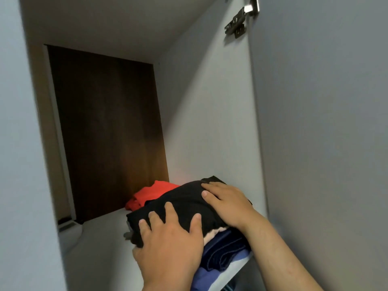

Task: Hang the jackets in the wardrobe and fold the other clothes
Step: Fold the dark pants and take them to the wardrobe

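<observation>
Location: upper compartment of a pale grey wardrobe (210, 114), with a dark brown wooden back panel (109, 131) and an open door carrying a metal hinge (238, 24) at the upper right.
Task item: a folded black fabric garment (182, 204) tops a stack on the white wardrobe shelf (100, 248), against the right wall.
Stack contents: below the black garment lie a pale pink layer (212, 234), a folded dark navy garment (222, 250) and a lighter blue fabric layer (207, 276) at the bottom. The lower layers overhang the shelf's front edge slightly.
Adjacent item: a folded red garment (153, 194) sits behind the stack, touching it, near the back panel.
Left hand (170, 244): open, fingers spread, palm flat on the near left part of the black garment; the thumb curls under the stack's left edge. It appears to steady and press rather than grip.
Right hand (226, 202): open, laid flat on the far right of the same garment, fingers together, nothing enclosed.
Purpose of hold: judged to compress the pile and slide it inward so that it sits squarely.
Task stage: folding appears done for these items; stowing is in hand.
Risk: the overhanging lower layers may slip off if pushed unevenly.
</observation>
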Action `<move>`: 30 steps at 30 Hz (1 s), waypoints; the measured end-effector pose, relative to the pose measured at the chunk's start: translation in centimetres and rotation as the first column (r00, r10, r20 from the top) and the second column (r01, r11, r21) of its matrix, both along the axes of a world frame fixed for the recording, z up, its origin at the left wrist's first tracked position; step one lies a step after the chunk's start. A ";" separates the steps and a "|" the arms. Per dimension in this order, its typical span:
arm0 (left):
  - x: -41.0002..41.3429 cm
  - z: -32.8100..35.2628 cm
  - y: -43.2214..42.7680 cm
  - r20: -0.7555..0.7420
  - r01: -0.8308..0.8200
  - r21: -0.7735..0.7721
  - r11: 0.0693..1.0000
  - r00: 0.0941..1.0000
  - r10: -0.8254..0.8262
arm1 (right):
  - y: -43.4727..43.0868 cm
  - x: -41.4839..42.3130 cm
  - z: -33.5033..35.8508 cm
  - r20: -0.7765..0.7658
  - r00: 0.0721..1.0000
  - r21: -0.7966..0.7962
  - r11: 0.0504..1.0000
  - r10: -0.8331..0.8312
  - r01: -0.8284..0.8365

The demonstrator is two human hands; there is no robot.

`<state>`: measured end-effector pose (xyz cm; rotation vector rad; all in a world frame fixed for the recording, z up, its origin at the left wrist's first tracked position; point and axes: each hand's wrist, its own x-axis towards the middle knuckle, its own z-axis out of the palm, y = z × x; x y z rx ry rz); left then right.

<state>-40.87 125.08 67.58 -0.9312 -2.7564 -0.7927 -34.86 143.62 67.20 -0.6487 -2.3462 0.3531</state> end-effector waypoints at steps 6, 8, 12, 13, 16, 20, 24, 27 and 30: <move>0.1 -0.6 0.6 0.003 -0.028 -0.055 0.998 1.000 0.028 | 0.9 0.1 -0.4 -0.006 0.998 -0.126 0.990 0.055 -0.056; 0.2 -0.9 0.5 -0.018 -0.023 -0.039 0.999 1.000 0.022 | 0.7 0.2 -0.4 -0.017 0.998 -0.121 0.991 0.057 -0.058; 0.7 -1.2 -0.3 -0.125 0.006 0.045 0.999 0.992 0.000 | -0.7 1.3 -0.7 -0.138 0.990 -0.080 0.997 -0.002 -0.009; 0.9 -1.3 -0.6 -0.157 0.012 0.063 0.998 0.988 -0.002 | -1.2 1.7 -0.9 -0.180 0.983 -0.068 0.998 -0.026 0.014; 1.3 -2.0 -1.6 -0.261 0.038 0.084 0.996 0.965 -0.014 | -3.2 3.5 -1.8 -0.240 0.966 -0.017 0.995 -0.098 0.096; 3.1 -3.2 -4.0 -0.400 0.214 0.132 0.968 0.905 -0.145 | -6.0 6.1 -3.6 -0.266 0.952 0.043 0.985 -0.149 0.166; 3.9 -5.0 -6.0 -0.511 0.355 0.105 0.929 0.821 -0.256 | -9.5 8.4 -5.4 -0.281 0.944 0.143 0.965 -0.173 0.220; 4.4 -5.5 -7.3 -0.524 0.421 0.049 0.906 0.782 -0.336 | -12.0 9.8 -6.3 -0.278 0.940 0.206 0.944 -0.197 0.259; 4.8 -6.2 -8.5 -0.540 0.497 0.138 0.857 0.763 -0.356 | -14.1 11.0 -7.1 -0.275 0.938 0.243 0.929 -0.210 0.279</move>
